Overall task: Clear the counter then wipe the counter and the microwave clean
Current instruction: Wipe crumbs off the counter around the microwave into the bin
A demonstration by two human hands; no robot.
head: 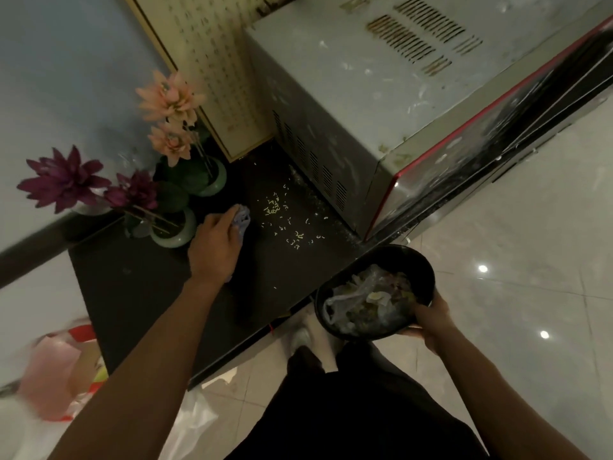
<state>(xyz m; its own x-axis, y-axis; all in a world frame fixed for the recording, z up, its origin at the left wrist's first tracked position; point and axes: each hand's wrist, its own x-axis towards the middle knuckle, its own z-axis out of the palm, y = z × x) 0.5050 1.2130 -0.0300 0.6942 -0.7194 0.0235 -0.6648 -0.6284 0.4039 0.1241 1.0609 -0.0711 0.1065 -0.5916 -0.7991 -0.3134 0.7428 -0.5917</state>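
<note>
Dark trousers [348, 410] fill the bottom centre of the frame, with a pale shoe [302, 333] on the tiled floor [514, 260] just above them. Both bare forearms reach up from the lower edge.

At centre left, the left grip [215, 247] is closed around a bunched bluish cloth [242, 215] and holds it down on the dark desk [132, 293]. Just to the right of the cloth, pale crumbs [285, 220] lie scattered over the desk, reaching toward the side of the microwave [348, 94].

At lower right, the right grip [431, 323] clasps a black bowl [423, 262] by its near rim, thumb over the edge. The bowl hangs off the desk's front edge, over the floor and below the microwave's front corner. Inside it are crumpled clear plastic and food scraps [365, 300].

The microwave takes up the upper right. It is white with a red-trimmed door, and its top and side are smeared and spotted.

Pink flowers [169, 101] and purple flowers [63, 180] stand in two green vases [175, 237] at the desk's left rear, close to the left grip. A framed board [212, 61] with rows of small print leans behind them, beside the microwave.

A blurred pink and red bag [56, 366] and a white plastic bag [195, 423] lie at lower left.
</note>
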